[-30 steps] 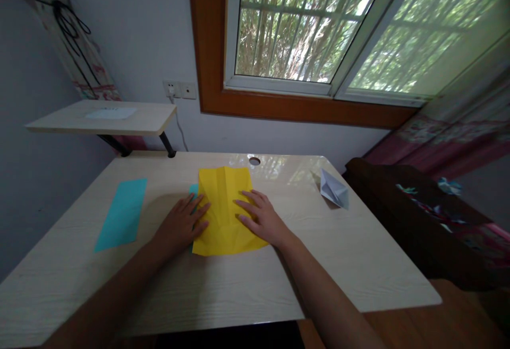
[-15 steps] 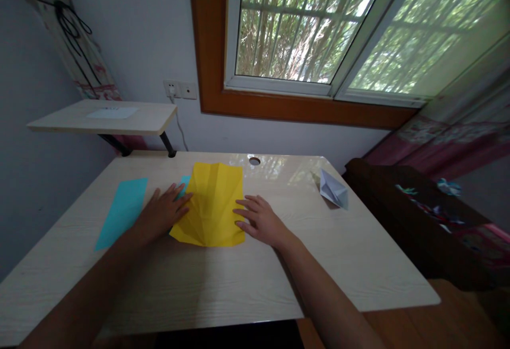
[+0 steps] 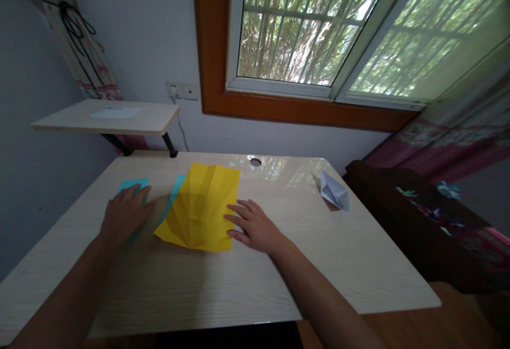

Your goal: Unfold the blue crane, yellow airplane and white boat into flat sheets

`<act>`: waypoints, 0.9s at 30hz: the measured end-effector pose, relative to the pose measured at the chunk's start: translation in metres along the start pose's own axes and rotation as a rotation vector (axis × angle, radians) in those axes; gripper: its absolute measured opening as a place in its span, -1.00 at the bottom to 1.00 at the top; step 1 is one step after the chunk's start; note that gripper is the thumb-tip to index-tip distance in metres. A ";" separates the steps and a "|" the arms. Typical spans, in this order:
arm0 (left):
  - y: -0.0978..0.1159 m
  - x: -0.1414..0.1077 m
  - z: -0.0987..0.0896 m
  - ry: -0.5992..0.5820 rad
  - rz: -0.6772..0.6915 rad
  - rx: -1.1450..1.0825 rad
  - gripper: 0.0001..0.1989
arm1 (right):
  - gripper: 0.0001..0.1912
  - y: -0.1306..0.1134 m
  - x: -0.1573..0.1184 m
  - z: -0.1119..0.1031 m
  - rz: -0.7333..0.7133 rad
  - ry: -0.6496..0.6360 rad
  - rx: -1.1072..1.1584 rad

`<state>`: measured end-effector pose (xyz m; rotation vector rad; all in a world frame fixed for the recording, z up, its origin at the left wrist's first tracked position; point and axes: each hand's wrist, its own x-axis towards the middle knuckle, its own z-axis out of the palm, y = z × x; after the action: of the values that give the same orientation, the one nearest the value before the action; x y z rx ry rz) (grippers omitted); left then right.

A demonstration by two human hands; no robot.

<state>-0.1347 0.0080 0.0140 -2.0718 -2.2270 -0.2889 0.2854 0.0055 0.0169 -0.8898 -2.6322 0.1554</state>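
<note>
a right hand [image 3: 253, 227], fingers spread and gripping nothing, touches the right edge of a yellow sheet [image 3: 203, 205] on the desk [image 3: 243, 290]. farther off, left of the sheet, the left hand [image 3: 124, 212] lies loosely open over a blue strip [image 3: 135, 182], no grip visible.

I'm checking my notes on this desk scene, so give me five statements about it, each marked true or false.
1. The yellow sheet has visible creases. True.
2. The right hand is at the left edge of the yellow sheet. False: the right hand is at its right edge.
3. Some blue paper shows along the yellow sheet's left side. True.
4. The left hand is on the folded white paper. False: the left hand is over the other blue sheet, and the folded white paper lies apart from both hands.
5. A white sheet lies on the raised shelf. True.
</note>
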 end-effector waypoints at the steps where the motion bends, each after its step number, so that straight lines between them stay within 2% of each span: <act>1: 0.000 0.001 0.002 0.032 0.021 0.028 -0.47 | -0.52 -0.001 0.000 -0.002 -0.007 0.007 0.007; 4: 0.011 0.004 0.003 0.080 0.108 -0.017 -0.54 | -0.52 -0.003 0.000 -0.009 -0.056 0.021 0.041; 7: 0.032 0.009 0.001 0.035 0.117 -0.148 -0.59 | -0.46 -0.005 0.000 -0.009 -0.114 0.012 0.080; 11: 0.055 0.019 0.003 -0.060 0.004 -0.440 -0.44 | -0.50 -0.003 0.001 -0.002 -0.128 0.007 0.085; 14: 0.062 0.027 0.006 -0.118 -0.076 -0.604 -0.26 | -0.54 -0.001 0.002 0.001 -0.142 0.023 0.078; 17: 0.066 0.030 0.005 -0.133 -0.196 -0.756 -0.20 | -0.60 0.001 0.003 0.003 -0.151 0.045 0.070; 20: 0.067 0.028 -0.001 -0.157 -0.255 -0.939 -0.35 | -0.66 0.003 0.004 0.005 -0.170 0.058 0.074; 22: 0.066 0.026 -0.005 -0.228 -0.230 -1.021 -0.51 | -0.69 0.004 0.004 0.005 -0.184 0.066 0.079; 24: 0.064 0.025 -0.008 -0.269 -0.186 -1.046 -0.59 | -0.70 0.004 0.003 0.005 -0.184 0.073 0.074; 27: 0.062 0.024 -0.013 -0.217 -0.197 -1.094 -0.61 | -0.70 0.002 0.001 0.004 -0.145 0.078 0.051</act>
<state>-0.0757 0.0324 0.0366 -2.3145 -2.7343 -1.6905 0.2845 0.0081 0.0131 -0.6711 -2.5959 0.1465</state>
